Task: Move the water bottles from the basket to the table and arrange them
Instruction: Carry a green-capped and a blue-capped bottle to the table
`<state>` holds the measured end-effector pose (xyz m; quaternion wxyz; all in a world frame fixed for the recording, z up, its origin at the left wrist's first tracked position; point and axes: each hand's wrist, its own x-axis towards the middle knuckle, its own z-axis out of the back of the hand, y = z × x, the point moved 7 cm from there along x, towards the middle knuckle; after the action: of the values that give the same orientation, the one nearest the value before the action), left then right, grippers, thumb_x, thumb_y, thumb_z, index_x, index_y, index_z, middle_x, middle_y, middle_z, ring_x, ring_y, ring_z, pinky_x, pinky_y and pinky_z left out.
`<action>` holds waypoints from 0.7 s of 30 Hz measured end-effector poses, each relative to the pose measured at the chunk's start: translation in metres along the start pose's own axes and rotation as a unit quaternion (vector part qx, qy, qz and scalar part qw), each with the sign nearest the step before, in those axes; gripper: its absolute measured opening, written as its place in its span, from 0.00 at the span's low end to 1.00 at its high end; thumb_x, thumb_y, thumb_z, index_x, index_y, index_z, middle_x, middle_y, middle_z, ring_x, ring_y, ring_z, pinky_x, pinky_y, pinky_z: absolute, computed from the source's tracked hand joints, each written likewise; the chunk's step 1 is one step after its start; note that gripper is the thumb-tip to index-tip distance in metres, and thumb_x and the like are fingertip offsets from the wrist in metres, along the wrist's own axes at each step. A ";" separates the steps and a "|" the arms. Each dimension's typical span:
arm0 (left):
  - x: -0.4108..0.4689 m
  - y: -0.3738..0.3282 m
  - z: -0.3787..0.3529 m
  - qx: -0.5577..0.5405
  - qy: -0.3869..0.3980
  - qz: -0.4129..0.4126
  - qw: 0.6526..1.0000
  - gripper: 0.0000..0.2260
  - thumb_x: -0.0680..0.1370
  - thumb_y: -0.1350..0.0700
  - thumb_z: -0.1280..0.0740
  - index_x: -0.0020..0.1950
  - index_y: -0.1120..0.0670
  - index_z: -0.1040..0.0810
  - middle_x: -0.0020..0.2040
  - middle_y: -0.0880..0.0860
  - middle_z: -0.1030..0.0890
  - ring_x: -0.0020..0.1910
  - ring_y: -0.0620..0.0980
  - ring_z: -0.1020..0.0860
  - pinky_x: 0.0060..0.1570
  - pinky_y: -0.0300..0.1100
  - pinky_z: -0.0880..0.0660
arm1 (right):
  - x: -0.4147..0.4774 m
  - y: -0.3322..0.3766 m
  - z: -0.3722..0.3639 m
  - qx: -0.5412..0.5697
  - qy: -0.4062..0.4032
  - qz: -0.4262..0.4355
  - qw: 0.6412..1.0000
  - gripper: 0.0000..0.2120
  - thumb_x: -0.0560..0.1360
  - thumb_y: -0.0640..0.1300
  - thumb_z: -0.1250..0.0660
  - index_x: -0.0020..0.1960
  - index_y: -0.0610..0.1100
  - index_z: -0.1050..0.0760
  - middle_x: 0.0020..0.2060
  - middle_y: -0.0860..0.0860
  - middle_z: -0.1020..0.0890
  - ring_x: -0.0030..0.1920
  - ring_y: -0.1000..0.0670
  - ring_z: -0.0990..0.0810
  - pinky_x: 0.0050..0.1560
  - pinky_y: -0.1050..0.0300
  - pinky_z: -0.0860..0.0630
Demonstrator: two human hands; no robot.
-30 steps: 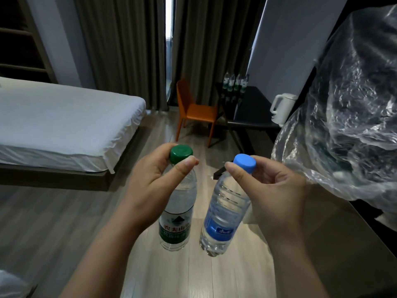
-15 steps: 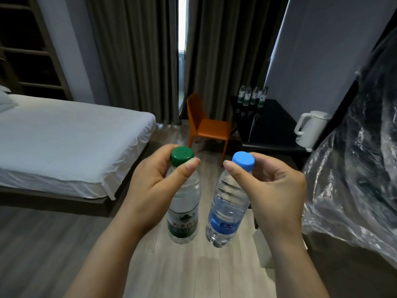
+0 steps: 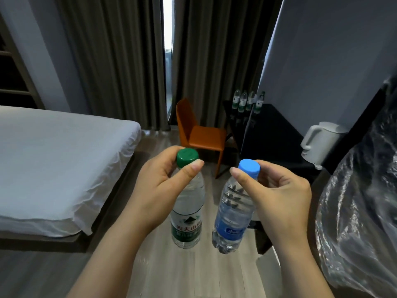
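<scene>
Two bottles hang side by side over the floor, one in the left hand (image 3: 163,190), one in the right hand (image 3: 279,196); bed (image 3: 53,168) left, chair (image 3: 202,134) ahead, four bottles (image 3: 247,102) along the bench's (image 3: 275,134) far edge, kettle (image 3: 320,143) at its right edge.

Two hands show: the left hand (image 3: 160,190) and the right hand (image 3: 279,196). Each carries one water bottle, a green-capped bottle (image 3: 187,203) and a blue-capped bottle (image 3: 233,214), so two are held. Four more bottles (image 3: 247,102) stand in a row on the one dark desk (image 3: 272,130). There is one orange chair (image 3: 199,134), one white kettle (image 3: 320,143) and one bed (image 3: 53,160).
</scene>
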<state>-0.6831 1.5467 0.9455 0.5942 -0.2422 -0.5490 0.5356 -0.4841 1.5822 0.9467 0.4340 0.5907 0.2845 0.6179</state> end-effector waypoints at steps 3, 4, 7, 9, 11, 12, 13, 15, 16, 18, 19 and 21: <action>0.052 0.016 0.010 -0.009 0.007 -0.002 1.000 0.12 0.74 0.46 0.35 0.49 0.53 0.21 0.46 0.53 0.19 0.48 0.52 0.21 0.53 0.59 0.25 | 0.041 -0.008 -0.027 0.005 -0.015 0.001 1.000 0.12 0.62 0.51 0.23 0.44 0.54 0.18 0.38 0.61 0.15 0.41 0.60 0.17 0.41 0.71 0.23; 0.070 0.022 0.012 -0.008 0.012 -0.005 1.000 0.12 0.74 0.46 0.35 0.49 0.53 0.21 0.46 0.53 0.19 0.48 0.52 0.21 0.53 0.59 0.25 | 0.054 -0.012 -0.036 0.008 -0.023 0.000 1.000 0.12 0.61 0.52 0.24 0.44 0.54 0.19 0.38 0.62 0.16 0.42 0.60 0.17 0.41 0.72 0.24; 0.112 0.041 0.014 -0.003 0.028 -0.012 1.000 0.12 0.74 0.45 0.35 0.49 0.52 0.22 0.46 0.51 0.19 0.48 0.50 0.20 0.52 0.60 0.25 | 0.085 -0.025 -0.058 0.001 -0.034 -0.002 0.999 0.13 0.60 0.55 0.26 0.44 0.55 0.19 0.39 0.63 0.16 0.43 0.62 0.18 0.40 0.74 0.25; 0.137 0.056 0.013 -0.004 0.033 -0.015 0.999 0.14 0.74 0.43 0.36 0.49 0.52 0.21 0.45 0.51 0.19 0.47 0.49 0.20 0.51 0.59 0.24 | 0.104 -0.036 -0.071 -0.004 -0.029 -0.011 1.000 0.12 0.60 0.54 0.25 0.43 0.56 0.19 0.39 0.63 0.16 0.42 0.61 0.17 0.40 0.73 0.25; 0.163 0.071 0.011 -0.003 0.035 -0.016 0.999 0.16 0.72 0.41 0.37 0.48 0.52 0.21 0.44 0.52 0.19 0.46 0.49 0.21 0.50 0.57 0.24 | 0.126 -0.050 -0.082 -0.010 -0.032 -0.018 0.999 0.11 0.61 0.52 0.24 0.43 0.56 0.19 0.38 0.62 0.16 0.41 0.60 0.17 0.40 0.72 0.24; 0.176 0.078 0.010 -0.001 0.037 -0.015 0.999 0.17 0.72 0.40 0.37 0.48 0.52 0.21 0.44 0.52 0.19 0.46 0.49 0.21 0.50 0.57 0.24 | 0.137 -0.057 -0.087 -0.012 -0.034 -0.021 0.999 0.11 0.61 0.51 0.23 0.43 0.55 0.19 0.38 0.61 0.15 0.41 0.60 0.17 0.40 0.72 0.24; 0.188 0.084 0.007 0.000 0.039 -0.013 0.999 0.17 0.71 0.40 0.37 0.48 0.52 0.21 0.44 0.52 0.19 0.45 0.49 0.21 0.49 0.56 0.24 | 0.148 -0.065 -0.092 -0.014 -0.036 -0.027 0.999 0.11 0.61 0.50 0.22 0.43 0.55 0.18 0.37 0.61 0.15 0.40 0.60 0.17 0.40 0.71 0.23; 0.216 0.099 0.001 -0.003 0.042 -0.009 0.999 0.17 0.71 0.40 0.37 0.48 0.52 0.21 0.45 0.52 0.18 0.45 0.49 0.21 0.49 0.55 0.23 | 0.173 -0.084 -0.103 -0.010 -0.037 -0.040 0.998 0.10 0.61 0.49 0.21 0.41 0.55 0.18 0.36 0.61 0.15 0.40 0.60 0.17 0.39 0.72 0.24; 0.231 0.105 -0.002 -0.006 0.041 -0.008 0.999 0.17 0.71 0.40 0.37 0.48 0.52 0.21 0.45 0.52 0.18 0.46 0.49 0.20 0.49 0.55 0.23 | 0.187 -0.092 -0.108 -0.005 -0.035 -0.044 0.998 0.10 0.61 0.48 0.21 0.40 0.56 0.19 0.36 0.61 0.15 0.39 0.60 0.17 0.38 0.72 0.24; 0.262 0.117 -0.011 -0.009 0.036 -0.011 0.999 0.18 0.71 0.40 0.37 0.48 0.53 0.21 0.46 0.53 0.18 0.47 0.50 0.20 0.50 0.57 0.23 | 0.217 -0.107 -0.118 0.002 -0.032 -0.040 0.999 0.10 0.61 0.47 0.21 0.39 0.56 0.19 0.35 0.61 0.16 0.39 0.61 0.17 0.38 0.72 0.24; 0.279 0.122 -0.016 -0.008 0.034 -0.014 0.999 0.18 0.71 0.40 0.36 0.49 0.53 0.21 0.46 0.53 0.18 0.47 0.51 0.20 0.50 0.59 0.24 | 0.233 -0.115 -0.121 0.006 -0.034 -0.036 0.999 0.11 0.61 0.47 0.21 0.39 0.57 0.19 0.35 0.61 0.16 0.39 0.61 0.17 0.38 0.72 0.24; 0.314 0.131 -0.026 -0.009 0.033 -0.020 0.999 0.18 0.72 0.40 0.36 0.49 0.53 0.21 0.45 0.54 0.18 0.48 0.53 0.20 0.50 0.61 0.24 | 0.267 -0.128 -0.126 0.012 -0.037 -0.030 0.999 0.11 0.61 0.47 0.20 0.40 0.56 0.19 0.36 0.62 0.16 0.39 0.61 0.17 0.38 0.72 0.24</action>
<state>-0.7629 1.8786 0.9471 0.6203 -0.2536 -0.5387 0.5106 -0.5618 1.8945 0.9469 0.4555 0.6091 0.2931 0.5793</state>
